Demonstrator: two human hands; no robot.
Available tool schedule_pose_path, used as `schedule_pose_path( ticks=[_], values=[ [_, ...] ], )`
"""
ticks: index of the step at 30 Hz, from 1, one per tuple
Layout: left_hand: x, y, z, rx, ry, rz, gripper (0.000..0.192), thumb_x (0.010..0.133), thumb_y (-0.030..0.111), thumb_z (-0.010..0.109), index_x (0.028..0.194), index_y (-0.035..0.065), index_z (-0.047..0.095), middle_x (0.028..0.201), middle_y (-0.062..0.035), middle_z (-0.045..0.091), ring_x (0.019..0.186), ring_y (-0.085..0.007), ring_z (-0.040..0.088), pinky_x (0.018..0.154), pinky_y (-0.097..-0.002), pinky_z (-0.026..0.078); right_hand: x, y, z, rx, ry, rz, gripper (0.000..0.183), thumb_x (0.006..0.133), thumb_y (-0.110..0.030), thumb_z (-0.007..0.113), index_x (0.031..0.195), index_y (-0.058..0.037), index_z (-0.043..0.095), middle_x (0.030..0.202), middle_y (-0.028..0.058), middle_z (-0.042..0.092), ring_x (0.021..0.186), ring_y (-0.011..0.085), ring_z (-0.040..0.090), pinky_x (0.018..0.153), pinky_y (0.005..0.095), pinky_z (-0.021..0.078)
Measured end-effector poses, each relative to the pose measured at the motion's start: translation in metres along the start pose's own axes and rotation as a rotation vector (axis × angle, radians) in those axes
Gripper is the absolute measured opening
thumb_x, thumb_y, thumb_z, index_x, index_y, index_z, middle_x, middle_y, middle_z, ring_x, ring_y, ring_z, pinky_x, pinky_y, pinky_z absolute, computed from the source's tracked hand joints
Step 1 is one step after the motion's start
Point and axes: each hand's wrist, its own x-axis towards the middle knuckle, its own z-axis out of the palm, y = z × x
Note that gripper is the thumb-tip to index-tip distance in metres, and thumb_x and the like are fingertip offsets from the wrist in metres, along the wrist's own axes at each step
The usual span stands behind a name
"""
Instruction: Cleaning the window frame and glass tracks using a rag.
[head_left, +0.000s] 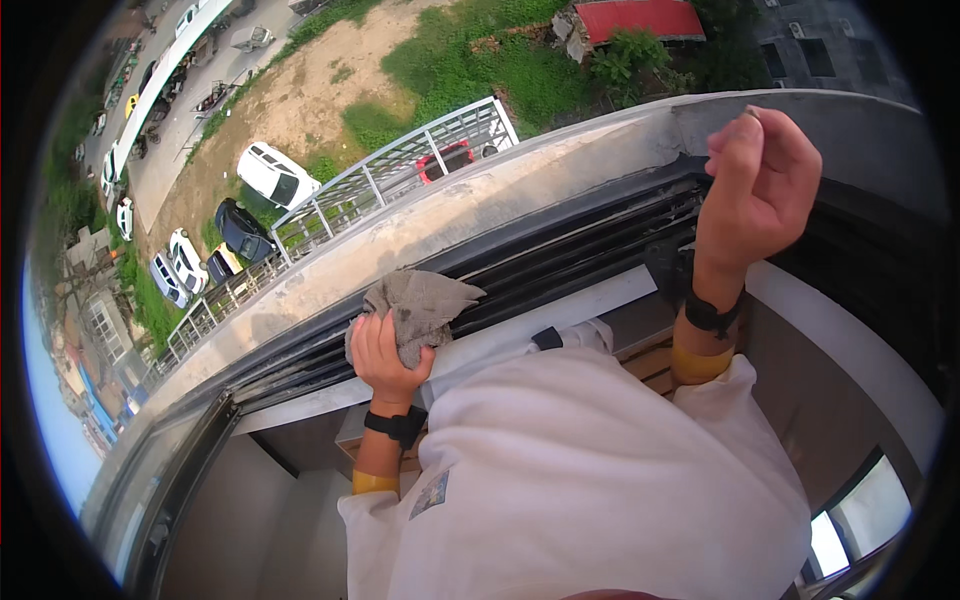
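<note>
My left hand (386, 360) grips a crumpled grey cloth (420, 304) and presses it onto the black sliding-window track (570, 251), whose long parallel grooves look dusty. Raised over the track's right end is my right hand (757, 187), its fingers curled in and the thumb against the index finger. A tiny greyish speck shows at those fingertips; whether it is something held cannot be told. Both wrists wear black bands, with yellow bands farther up the arms. The white inner sill (547, 319) runs between the track and my white shirt.
Outside the track runs a concrete ledge (442, 217), with a metal railing frame (390, 176) beyond it. Parked cars (277, 176) and ground lie far below. A dark-framed glass pane (180, 487) stands at the lower left. Slatted wood shows under the sill.
</note>
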Motion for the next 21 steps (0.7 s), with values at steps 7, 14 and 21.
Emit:
schedule_pose_path(
  ticks=[7,14,21],
  values=[
    [-0.003,-0.002,0.002,-0.011,-0.021,0.005,0.058,0.070,0.038,0.062,0.113,-0.0013,0.059,0.108,-0.0207,0.058,0.102,-0.0428,0.055,0.093,-0.0534,0.043,-0.035,0.030,-0.007,-0.363,-0.071,0.565,0.019,0.090,-0.010,0.059,0.107,-0.0038,0.065,0.073,0.0043,0.066,0.061,0.0080,0.058,0.059,0.0226,0.0452],
    [-0.002,-0.001,0.000,-0.025,-0.036,0.003,0.058,0.070,0.037,0.062,0.113,-0.0013,0.058,0.109,-0.0208,0.057,0.104,-0.0420,0.055,0.095,-0.0532,0.043,-0.054,0.031,-0.017,-0.269,-0.024,0.561,0.014,0.092,-0.008,0.056,0.098,-0.0016,0.066,0.073,0.0036,0.065,0.066,0.0078,0.062,0.060,0.0222,0.0451],
    [-0.003,0.000,0.003,-0.053,-0.039,0.005,0.058,0.070,0.036,0.063,0.114,-0.0011,0.058,0.109,-0.0211,0.057,0.104,-0.0419,0.054,0.095,-0.0533,0.042,-0.075,0.044,-0.026,-0.249,-0.062,0.595,0.010,0.091,-0.009,0.057,0.091,-0.0010,0.064,0.073,0.0037,0.064,0.065,0.0091,0.061,0.062,0.0230,0.0463]
  ],
)
